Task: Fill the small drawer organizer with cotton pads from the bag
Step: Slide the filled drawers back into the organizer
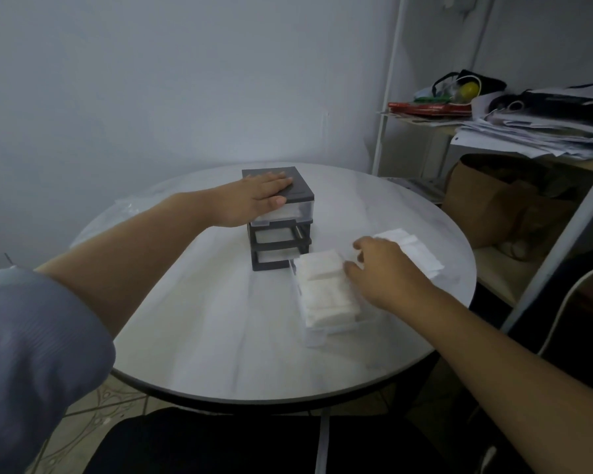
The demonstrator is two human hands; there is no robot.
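Note:
A small dark grey drawer organizer [281, 230] with clear drawers stands at the middle of the round white table [220, 336]. My left hand [254, 200] lies flat on its top with straight fingers. One clear drawer [332, 323] sits out on the table to the right, packed with white cotton pads [326, 289]. My right hand [384, 271] curls its fingers against the right side of these pads. More white pads [418, 251] lie just behind that hand. The organizer's top drawer shows white inside.
A crumpled clear plastic bag [131, 206] lies at the table's left rear. To the right stands a white shelf [493, 131] piled with papers, a brown paper bag [500, 206] beneath it. A chair back [569, 302] is near the table's right edge.

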